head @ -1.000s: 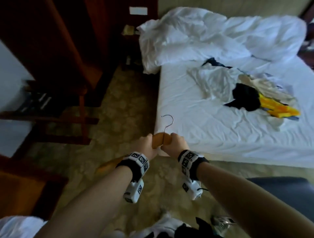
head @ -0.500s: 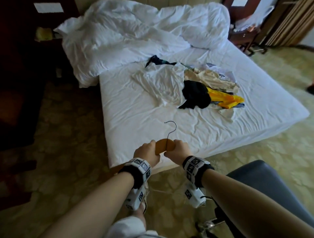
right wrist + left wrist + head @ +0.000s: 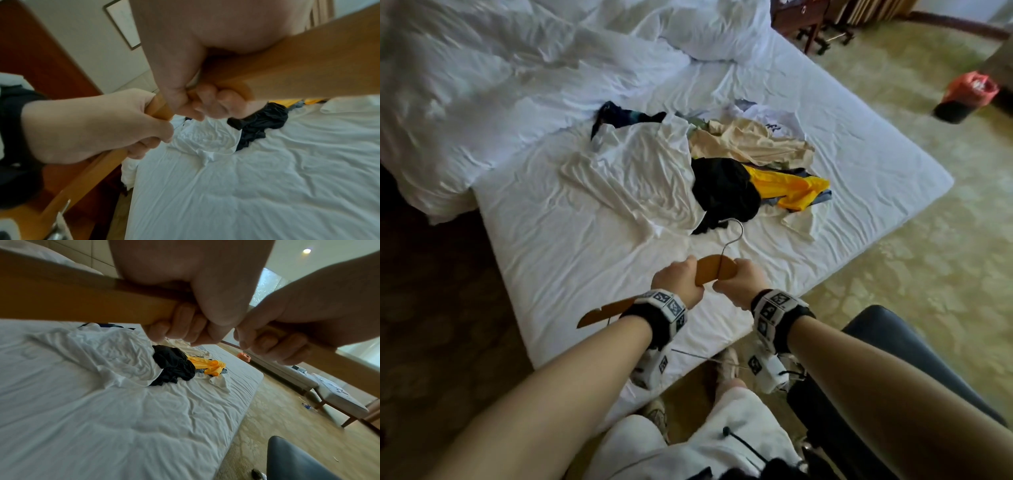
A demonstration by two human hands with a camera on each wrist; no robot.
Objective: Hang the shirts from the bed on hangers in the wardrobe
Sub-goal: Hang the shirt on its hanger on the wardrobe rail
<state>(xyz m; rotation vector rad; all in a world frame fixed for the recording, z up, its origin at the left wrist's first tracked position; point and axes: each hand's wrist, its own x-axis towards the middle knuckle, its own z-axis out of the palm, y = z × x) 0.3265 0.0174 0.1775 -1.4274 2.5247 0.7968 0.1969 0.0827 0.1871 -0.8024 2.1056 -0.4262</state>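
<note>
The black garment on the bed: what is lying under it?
The black garment lies partly on the white shirt and covers one end of the yellow garment. Bed sheet shows around its lower tip. Anything directly beneath its middle is hidden.

Your left hand and right hand cover most of the hanger, and its right arm is hidden behind your wrist. Under the white shirt and black garment the pile's lower pieces can't be told apart; the duvet runs off the frame's top and left

bare sheet ahead, chair crowding right
</note>
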